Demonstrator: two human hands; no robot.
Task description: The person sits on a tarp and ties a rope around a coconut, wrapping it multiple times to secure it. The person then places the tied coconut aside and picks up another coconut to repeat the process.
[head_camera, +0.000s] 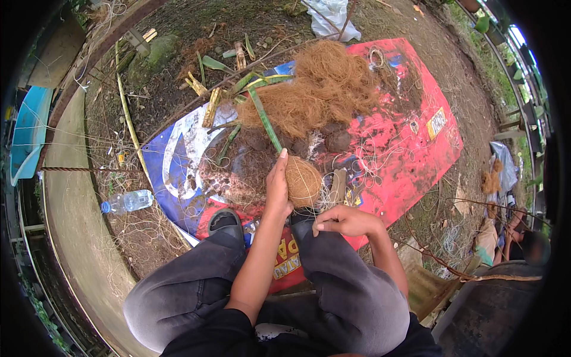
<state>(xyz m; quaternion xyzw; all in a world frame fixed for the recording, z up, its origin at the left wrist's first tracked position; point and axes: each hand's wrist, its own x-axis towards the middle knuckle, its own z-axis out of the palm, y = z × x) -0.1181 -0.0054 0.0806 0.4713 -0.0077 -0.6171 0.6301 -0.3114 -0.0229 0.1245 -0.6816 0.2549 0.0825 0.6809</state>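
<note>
My left hand [278, 185] grips a round ball of brown coconut fibre [303, 182] bound with pale string, with a green leaf stalk [265, 119] rising from its top left side. To the lower right of the ball, my right hand [345, 221] is bent, thumb and forefinger close together near loose pale string [329, 196]; whether string runs between them is too fine to tell. Beyond the ball lies a large heap of loose coconut fibre [330, 85] on a printed red and blue banner sheet [410, 165]. Dark soil-like matter [254, 160] is spread beside the ball.
Cut stalks [212, 107] lie at the sheet's far edge. A plastic bottle [128, 201] is at left, near tangled string and a taut rope [89, 169]. A plastic bag [333, 20] lies at the top. Another person [513, 236] is at far right, beyond a dark drum [490, 308].
</note>
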